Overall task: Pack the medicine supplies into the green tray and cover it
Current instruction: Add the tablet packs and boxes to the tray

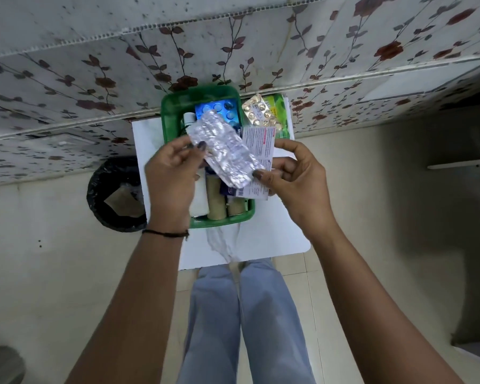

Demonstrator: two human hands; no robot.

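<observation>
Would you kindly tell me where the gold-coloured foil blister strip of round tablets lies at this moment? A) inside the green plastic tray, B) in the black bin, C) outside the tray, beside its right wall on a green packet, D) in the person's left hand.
C: the gold-coloured foil blister strip rests on a green packet just outside the right wall of the green plastic tray, touched by neither hand.

We see a green tray [172, 112] on a white table [277, 239], with a bright blue blister pack [219, 109] inside it and a crinkled silver one [222, 148] above it. Right of the tray lies a gold strip [259, 110]; left stands a black bin [114, 195]. Behind the tray, the pale wall [233, 51] bears dark red flowers on trailing vines.
</observation>
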